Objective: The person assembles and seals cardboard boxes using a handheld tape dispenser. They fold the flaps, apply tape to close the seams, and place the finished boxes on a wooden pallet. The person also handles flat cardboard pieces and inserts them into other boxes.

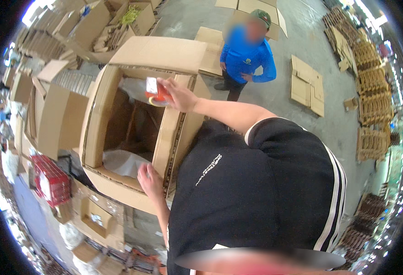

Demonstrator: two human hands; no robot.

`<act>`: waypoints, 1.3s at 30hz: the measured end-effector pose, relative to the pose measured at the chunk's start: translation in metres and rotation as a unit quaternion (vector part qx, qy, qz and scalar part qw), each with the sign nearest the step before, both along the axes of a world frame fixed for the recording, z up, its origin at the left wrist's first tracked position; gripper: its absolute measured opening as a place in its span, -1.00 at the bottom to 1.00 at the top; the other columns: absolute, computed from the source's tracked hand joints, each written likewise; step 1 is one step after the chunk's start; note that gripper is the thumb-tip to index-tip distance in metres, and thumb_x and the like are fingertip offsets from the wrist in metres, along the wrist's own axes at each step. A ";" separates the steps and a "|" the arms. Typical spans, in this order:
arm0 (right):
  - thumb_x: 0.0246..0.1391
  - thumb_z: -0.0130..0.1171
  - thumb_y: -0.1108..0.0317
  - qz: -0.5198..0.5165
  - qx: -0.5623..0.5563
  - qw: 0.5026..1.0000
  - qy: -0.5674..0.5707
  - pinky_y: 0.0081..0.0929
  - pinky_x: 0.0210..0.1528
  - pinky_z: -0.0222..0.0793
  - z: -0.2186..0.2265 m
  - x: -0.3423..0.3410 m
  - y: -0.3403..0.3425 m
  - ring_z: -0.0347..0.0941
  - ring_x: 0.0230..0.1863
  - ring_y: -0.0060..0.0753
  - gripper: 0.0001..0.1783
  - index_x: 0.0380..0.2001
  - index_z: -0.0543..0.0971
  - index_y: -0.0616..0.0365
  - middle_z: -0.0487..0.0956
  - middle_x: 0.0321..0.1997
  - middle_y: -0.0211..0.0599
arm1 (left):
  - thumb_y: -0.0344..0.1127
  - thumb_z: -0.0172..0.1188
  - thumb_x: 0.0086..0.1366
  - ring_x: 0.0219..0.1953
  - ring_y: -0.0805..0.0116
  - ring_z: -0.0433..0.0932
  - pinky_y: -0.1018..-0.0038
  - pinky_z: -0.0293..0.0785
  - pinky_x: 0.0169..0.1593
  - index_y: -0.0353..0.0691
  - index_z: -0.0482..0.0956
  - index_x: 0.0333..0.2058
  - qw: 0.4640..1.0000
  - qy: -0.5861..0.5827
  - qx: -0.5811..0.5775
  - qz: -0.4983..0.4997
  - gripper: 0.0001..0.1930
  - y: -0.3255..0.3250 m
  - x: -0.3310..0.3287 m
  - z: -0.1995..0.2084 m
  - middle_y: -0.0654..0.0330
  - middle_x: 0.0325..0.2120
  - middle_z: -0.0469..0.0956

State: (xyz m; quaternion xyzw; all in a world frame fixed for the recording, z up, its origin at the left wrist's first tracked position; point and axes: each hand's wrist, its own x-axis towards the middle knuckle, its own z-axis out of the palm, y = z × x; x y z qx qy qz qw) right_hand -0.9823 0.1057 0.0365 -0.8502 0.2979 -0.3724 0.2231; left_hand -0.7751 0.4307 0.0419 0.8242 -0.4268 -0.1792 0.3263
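Note:
A deep cardboard box (88, 133) stands open in front of me, its thick double walls showing. Clear plastic film (121, 161) lines the inside, and brown cardboard pieces show dimly within. My right hand (179, 95) grips a red-orange tape dispenser (159, 94) with a yellowish ring and a white part, held over the box's far right corner. At the near side, my left hand (151, 182) reaches over the rim beside the film. Its fingers look apart, with nothing visible between them. A wide flap (158, 52) folds outward from the box's far side.
Beyond the box, a person in a blue shirt (247, 57) stands facing this way. Flattened cardboard (307, 85) lies on the grey floor. Brown stacks (373, 85) line the right. Another open carton (59, 117), a red crate (50, 180) and a small box (95, 215) stand left.

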 end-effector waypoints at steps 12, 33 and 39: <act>0.24 0.41 0.19 0.033 0.091 0.992 0.078 0.06 0.22 0.51 0.007 -0.001 -0.074 0.59 0.16 0.31 -0.18 0.40 0.24 0.23 0.52 0.20 0.21 | 0.10 0.06 0.61 -0.18 -0.13 0.67 0.00 0.52 -0.11 -0.17 0.71 -0.20 0.980 -0.161 0.109 -0.034 -0.54 -0.031 -0.017 -0.015 0.01 -0.29 0.73; 0.29 0.32 0.30 0.007 0.044 0.996 0.081 0.02 0.34 0.44 -0.006 0.015 -0.066 0.48 0.32 0.34 -0.20 0.48 0.25 0.33 0.51 0.31 0.25 | 0.14 0.21 0.48 -0.15 0.01 0.67 0.05 0.54 -0.03 -0.14 0.70 -0.30 0.984 -0.142 0.101 0.039 -0.56 -0.029 -0.017 -0.008 0.10 -0.33 0.70; 0.31 0.32 0.27 0.019 0.072 0.995 0.068 0.02 0.36 0.42 -0.003 0.015 -0.065 0.47 0.34 0.33 -0.21 0.47 0.26 0.34 0.50 0.34 0.26 | 0.13 0.22 0.47 -0.17 0.01 0.67 0.06 0.54 -0.05 -0.13 0.71 -0.32 0.987 -0.137 0.068 0.055 -0.57 -0.026 -0.019 -0.007 0.11 -0.34 0.70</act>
